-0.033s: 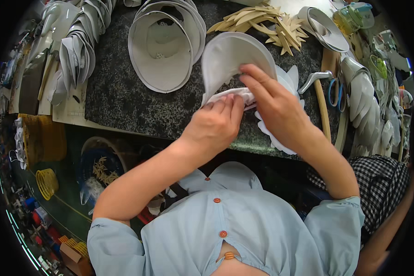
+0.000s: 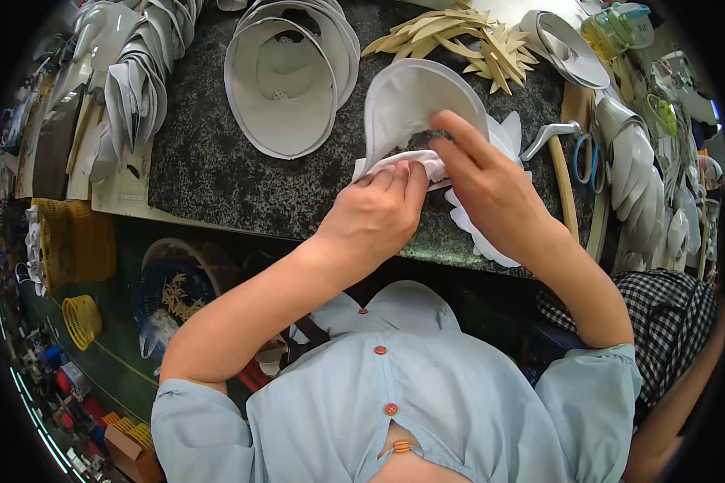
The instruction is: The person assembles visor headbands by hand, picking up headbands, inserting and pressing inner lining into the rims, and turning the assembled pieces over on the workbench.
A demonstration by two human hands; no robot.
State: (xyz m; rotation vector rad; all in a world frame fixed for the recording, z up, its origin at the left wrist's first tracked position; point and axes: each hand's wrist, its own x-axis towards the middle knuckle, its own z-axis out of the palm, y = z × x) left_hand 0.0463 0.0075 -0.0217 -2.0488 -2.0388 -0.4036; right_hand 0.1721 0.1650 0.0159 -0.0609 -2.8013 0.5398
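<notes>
A white, curved shoe upper point(image 2: 391, 88) stands over the front part of the dark speckled worktop. My left hand point(image 2: 374, 209) is closed on its near edge, fingers bent over the gathered white lining. At the upper's opening, my right hand point(image 2: 495, 185) has its index and middle fingers stretched out and apart, the tips slightly blurred; its thumb is hidden. Beneath and beside the right hand lie overlapping white pieces point(image 2: 475, 229). Nested white uppers point(image 2: 282, 121) rest to the left of the held one.
Beige crescent-shaped strips point(image 2: 459, 36) are heaped at the back. On the right are a hammer point(image 2: 563, 185), blue-handled scissors point(image 2: 586, 165) and stacked white uppers point(image 2: 636, 173). More uppers point(image 2: 133, 105) line the left. Below the worktop stands a blue-lined bin point(image 2: 157, 294). Another person's arm point(image 2: 677, 402) shows lower right.
The upper has shifted slightly right and tipped a little. My right fingers have moved a little to the right along its opening. My left hand keeps its grip.
</notes>
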